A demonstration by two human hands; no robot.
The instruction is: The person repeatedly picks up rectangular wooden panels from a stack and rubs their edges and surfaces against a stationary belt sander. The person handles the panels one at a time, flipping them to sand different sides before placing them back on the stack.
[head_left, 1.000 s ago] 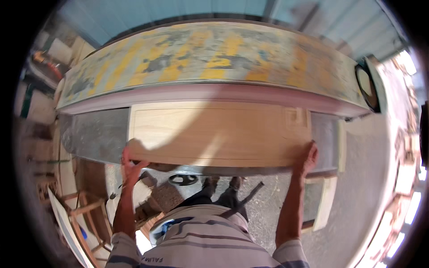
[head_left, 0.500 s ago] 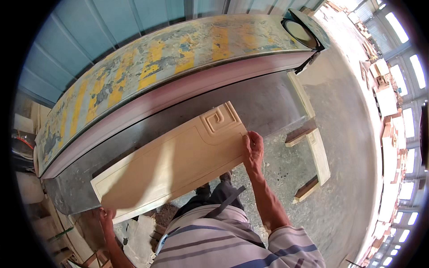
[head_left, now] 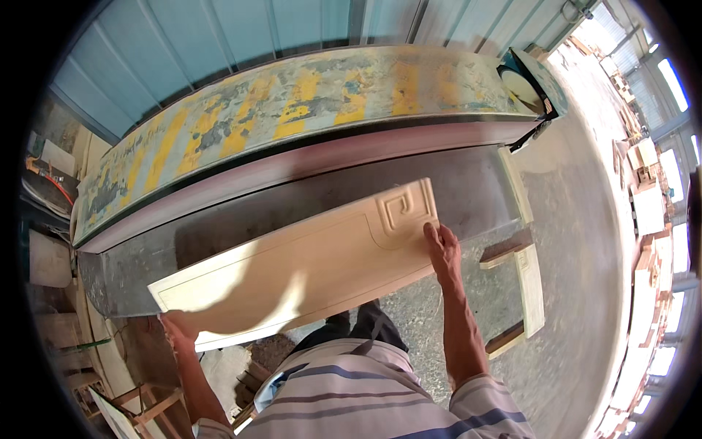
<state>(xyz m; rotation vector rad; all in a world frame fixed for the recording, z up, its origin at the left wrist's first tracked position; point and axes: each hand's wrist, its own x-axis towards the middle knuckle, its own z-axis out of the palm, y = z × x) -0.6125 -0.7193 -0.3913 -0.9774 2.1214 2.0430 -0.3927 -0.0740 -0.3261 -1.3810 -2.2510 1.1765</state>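
Note:
A long, pale wooden panel (head_left: 292,271) spans the space before me, its carved square-spiral corner (head_left: 404,209) at the far right. A thin engraved line runs along its border. My left hand (head_left: 180,329) is closed on the near left corner, and my right hand (head_left: 443,252) grips the right end with the thumb on the upper face. Beneath the panel's far edge lies a dark metal worktable (head_left: 365,175); I cannot tell whether the two touch. Behind it, a long pinkish belt (head_left: 307,155) runs along a machine, probably a belt sander.
The machine's top cover (head_left: 292,102) has worn yellow stripes, with a roller (head_left: 521,89) at its right end. A blue corrugated wall (head_left: 219,36) stands behind. To the right, a pale wooden frame piece (head_left: 529,285) is near the floor. A wooden rack (head_left: 150,410) stands lower left.
The panel's right end has shifted right, and the panel lies less slanted in view. My left hand now wraps further over its corner. The whole view has also shifted.

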